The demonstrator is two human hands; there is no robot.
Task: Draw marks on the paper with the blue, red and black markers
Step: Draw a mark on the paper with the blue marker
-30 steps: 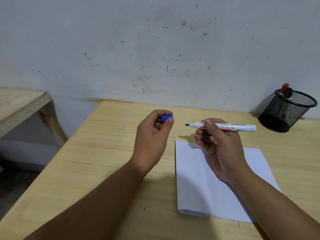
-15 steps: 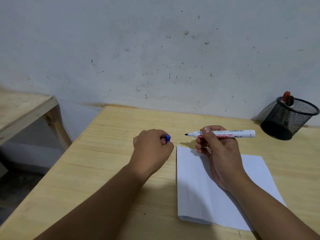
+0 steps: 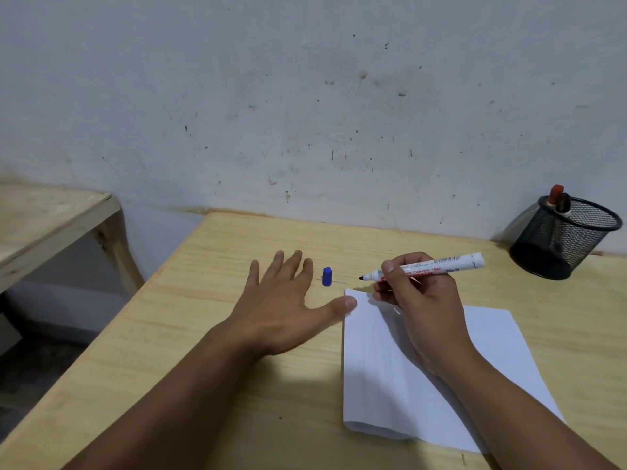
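Observation:
My right hand (image 3: 420, 307) grips an uncapped white marker (image 3: 441, 266), its dark tip pointing left just above the far left corner of the white paper (image 3: 390, 368). The marker's blue cap (image 3: 326, 276) lies alone on the wooden table, between the two hands. My left hand (image 3: 281, 310) hovers flat beside it with fingers spread and nothing in it, its thumb touching the paper's left edge. A red marker (image 3: 555, 193) and a black marker (image 3: 564, 202) stand in the mesh pen cup (image 3: 563, 239) at the far right.
The wooden table (image 3: 203, 334) ends at a white wall behind. A second wooden bench (image 3: 40, 225) stands to the left across a gap, with floor below.
My left hand set the blue cap down on the table and opened, fingers spread. My right hand kept the marker and lowered it toward the paper's far corner.

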